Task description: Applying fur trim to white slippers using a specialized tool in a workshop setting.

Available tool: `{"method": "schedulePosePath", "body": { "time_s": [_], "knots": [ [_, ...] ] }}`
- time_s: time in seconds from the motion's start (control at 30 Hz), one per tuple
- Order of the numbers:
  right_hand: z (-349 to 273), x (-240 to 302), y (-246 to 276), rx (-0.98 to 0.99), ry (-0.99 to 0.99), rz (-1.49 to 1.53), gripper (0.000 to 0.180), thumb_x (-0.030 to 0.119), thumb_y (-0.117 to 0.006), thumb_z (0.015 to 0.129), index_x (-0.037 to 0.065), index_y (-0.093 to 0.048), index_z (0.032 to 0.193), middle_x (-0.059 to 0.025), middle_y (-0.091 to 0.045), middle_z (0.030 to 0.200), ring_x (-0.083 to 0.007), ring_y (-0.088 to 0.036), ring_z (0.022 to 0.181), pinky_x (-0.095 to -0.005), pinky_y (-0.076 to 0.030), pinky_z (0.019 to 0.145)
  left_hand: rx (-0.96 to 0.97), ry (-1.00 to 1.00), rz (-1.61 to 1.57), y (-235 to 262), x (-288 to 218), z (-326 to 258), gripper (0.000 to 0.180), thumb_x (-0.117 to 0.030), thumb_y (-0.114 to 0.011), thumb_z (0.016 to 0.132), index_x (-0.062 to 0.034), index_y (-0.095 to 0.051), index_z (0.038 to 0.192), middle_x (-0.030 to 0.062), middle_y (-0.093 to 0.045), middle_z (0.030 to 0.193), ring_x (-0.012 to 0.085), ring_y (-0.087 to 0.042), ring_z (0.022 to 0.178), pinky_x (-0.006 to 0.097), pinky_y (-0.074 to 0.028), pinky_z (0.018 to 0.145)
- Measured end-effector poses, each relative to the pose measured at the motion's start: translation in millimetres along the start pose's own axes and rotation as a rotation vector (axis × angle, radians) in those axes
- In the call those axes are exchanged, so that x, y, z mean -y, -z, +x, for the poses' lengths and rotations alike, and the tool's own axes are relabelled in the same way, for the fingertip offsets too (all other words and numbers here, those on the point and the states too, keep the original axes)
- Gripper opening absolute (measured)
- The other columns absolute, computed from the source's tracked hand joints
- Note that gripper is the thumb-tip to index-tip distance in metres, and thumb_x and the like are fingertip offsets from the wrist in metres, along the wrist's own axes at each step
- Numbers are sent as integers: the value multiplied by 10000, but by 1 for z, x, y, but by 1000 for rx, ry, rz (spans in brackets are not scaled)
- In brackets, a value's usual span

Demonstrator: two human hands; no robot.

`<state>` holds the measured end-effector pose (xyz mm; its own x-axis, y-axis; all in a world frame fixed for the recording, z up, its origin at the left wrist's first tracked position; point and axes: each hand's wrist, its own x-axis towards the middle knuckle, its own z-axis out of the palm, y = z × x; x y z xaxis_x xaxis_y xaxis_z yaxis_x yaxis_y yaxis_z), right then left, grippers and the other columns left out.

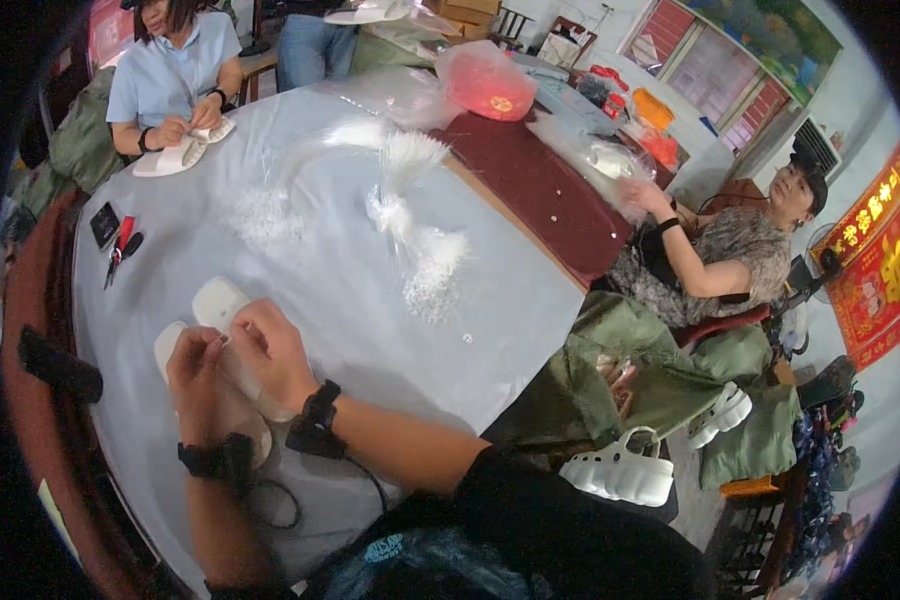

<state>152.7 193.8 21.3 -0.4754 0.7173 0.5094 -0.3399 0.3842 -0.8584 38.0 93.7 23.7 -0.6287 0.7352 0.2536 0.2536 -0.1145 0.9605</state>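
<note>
A pair of cream slippers lies on the grey-covered table beneath my hands, one slipper (217,297) showing past my right fingers and the other slipper (166,343) beside my left. My left hand (196,378) and my right hand (272,352) are close together over them. Both are closed, with thumbs and fingers pinched. Something thin and pale is between the fingertips, too small to name. My hands hide most of the slippers. Black wrist straps with cables are on both my wrists.
Bundled thin white plastic strands (408,160) and small white pieces (435,285) lie mid-table. Red-and-black hand tools (124,246) and a dark phone-like device (104,225) sit left. One co-worker (175,75) handles white slippers; another (730,240) sits right. White clogs (625,472) rest beside the table.
</note>
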Motion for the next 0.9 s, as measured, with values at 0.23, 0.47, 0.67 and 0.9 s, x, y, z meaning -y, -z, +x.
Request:
{"method": "schedulePosePath", "body": {
  "time_s": [0.23, 0.47, 0.67, 0.9],
  "knots": [
    [0, -2, -3, 9, -32, 22, 78, 83, -589, 910, 25, -565, 956, -55, -537, 857, -121, -522, 717, -253, -437, 631, -4, -25, 23, 2, 2, 2, 25, -6, -596, 903, -20, -575, 905, 24, -595, 906, 120, -553, 869, 257, -443, 819],
    [-1, -3, -1, 7, -102, 31, 77, 82, -599, 915, 21, -565, 947, -28, -556, 788, -87, -498, 701, -246, -435, 631, -34, -20, -22, -8, -15, 0, 39, -30, -599, 912, -24, -568, 890, 12, -576, 859, 117, -548, 831, 247, -437, 783],
    [0, 1, 0, 24, -114, 63, 97, 67, -577, 906, 3, -525, 957, -154, -549, 823, -232, -518, 695, -322, -443, 652, -12, -13, -44, -2, -9, 0, 51, -46, -592, 921, -29, -562, 883, 8, -566, 847, 101, -541, 824, 232, -428, 759],
    [0, -1, 0, 77, -103, -1, 101, 107, -590, 932, 16, -550, 948, -36, -566, 773, -95, -503, 690, -250, -447, 631, -38, 11, -55, -8, -16, -1, 60, -49, -597, 910, -32, -558, 869, -5, -547, 813, 98, -530, 786, 239, -440, 748]
  ]
}}
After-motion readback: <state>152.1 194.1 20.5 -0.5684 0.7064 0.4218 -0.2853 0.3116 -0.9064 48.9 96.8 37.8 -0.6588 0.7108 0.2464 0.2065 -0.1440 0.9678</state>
